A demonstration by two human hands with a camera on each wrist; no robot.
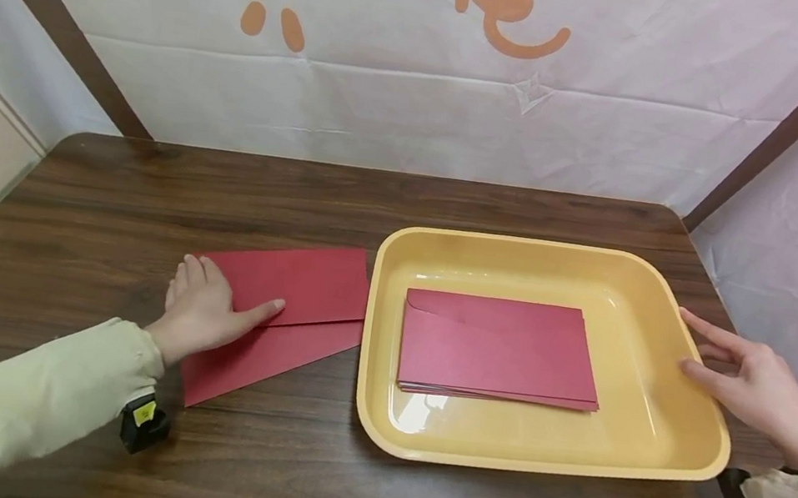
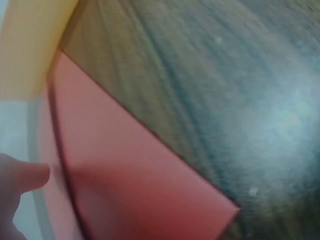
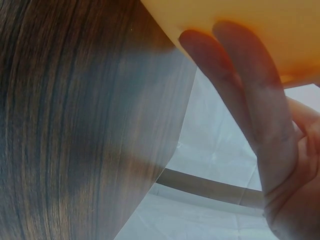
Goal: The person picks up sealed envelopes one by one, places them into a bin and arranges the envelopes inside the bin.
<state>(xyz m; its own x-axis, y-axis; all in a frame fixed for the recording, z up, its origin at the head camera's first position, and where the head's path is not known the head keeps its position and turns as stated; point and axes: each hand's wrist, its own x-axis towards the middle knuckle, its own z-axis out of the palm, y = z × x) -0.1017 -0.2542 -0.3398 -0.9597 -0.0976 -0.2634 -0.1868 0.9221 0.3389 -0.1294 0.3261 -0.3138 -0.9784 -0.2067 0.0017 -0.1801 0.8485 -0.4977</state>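
Observation:
Two overlapping red envelopes point(image 1: 318, 285) lie on the table, their right ends by a yellow tray point(image 1: 668, 276). My left hand point(image 1: 205, 308) rests at their left end, thumb stretched across the upper envelope and fingers by its far left corner; that corner is partly hidden. In the left wrist view, the thumb point(image 2: 30, 176) and the lower envelope point(image 2: 135, 170) show. At the tray's right side my right hand point(image 1: 755, 388) grips the wall, thumb inside and fingers outside. A neat stack of red envelopes point(image 1: 499, 351) lies inside the tray.
The dark wooden table point(image 1: 247, 481) has rounded far corners. Behind it hangs a white printed sheet point(image 1: 385, 121), with brown posts point(image 1: 66, 20) at the sides. Each wrist carries a small black camera point(image 1: 144, 426).

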